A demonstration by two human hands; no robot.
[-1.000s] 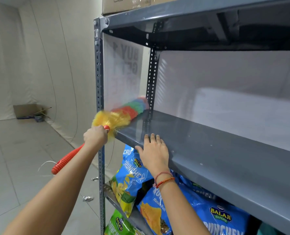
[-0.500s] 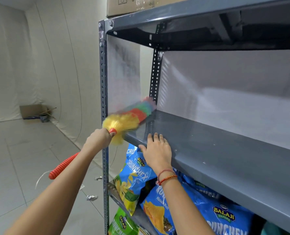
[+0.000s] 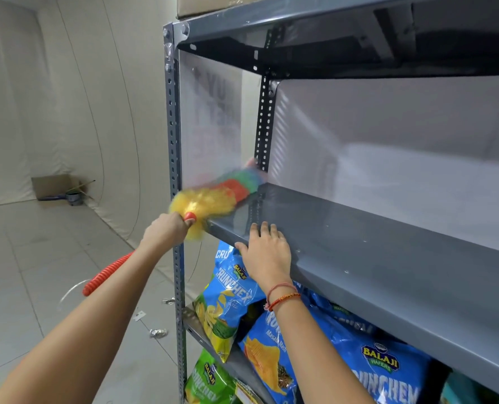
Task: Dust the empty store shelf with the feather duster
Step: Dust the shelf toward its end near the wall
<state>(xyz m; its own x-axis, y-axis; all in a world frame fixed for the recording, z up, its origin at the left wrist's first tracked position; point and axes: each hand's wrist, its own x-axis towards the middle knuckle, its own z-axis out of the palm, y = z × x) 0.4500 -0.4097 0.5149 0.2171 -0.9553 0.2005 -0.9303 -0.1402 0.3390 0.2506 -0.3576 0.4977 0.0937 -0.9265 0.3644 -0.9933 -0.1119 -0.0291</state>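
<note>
- Bare room w/ pale fabric walls and a tiled floor (image 3: pixel 38 258); grey metal rack stands at right, its front-left upright (image 3: pixel 173 126) full of punched holes.
- Empty shelf (image 3: pixel 373 258) is the grey mid-level board; nothing on it but a few pale specks toward the front and right.
- Feather duster (image 3: pixel 213 196) lies across the shelf's left end, angled front-to-back: yellow tuft at the front-left corner, red/green/blue part reaching to the back upright. Head is blurred, so prob. mid-sweep.
- Left hand (image 3: pixel 163 230) is closed tight round the duster's orange ribbed handle (image 3: pixel 108 272), right up by the head; rest of handle trails down past the forearm.
- Right hand (image 3: pixel 267 252) holds nothing – flat, fingers spread, palm down on the shelf's front edge, just beside the duster's yellow end. Looks like bracing.
- Snack bags (image 3: pixel 230 298) fill the level below, not part of the job.
- Progress, my read: early. Only the left end is under the feathers now; middle and whole right stretch appear untouched, specks there say dust/crumbs left.
- Left to do: work rightward along the board, incl. back edge + front lip. Right hand will need to shift off the edge so that patch gets done too.
- Can't tell if the far-left corner is clean yet, blur hides it.
</note>
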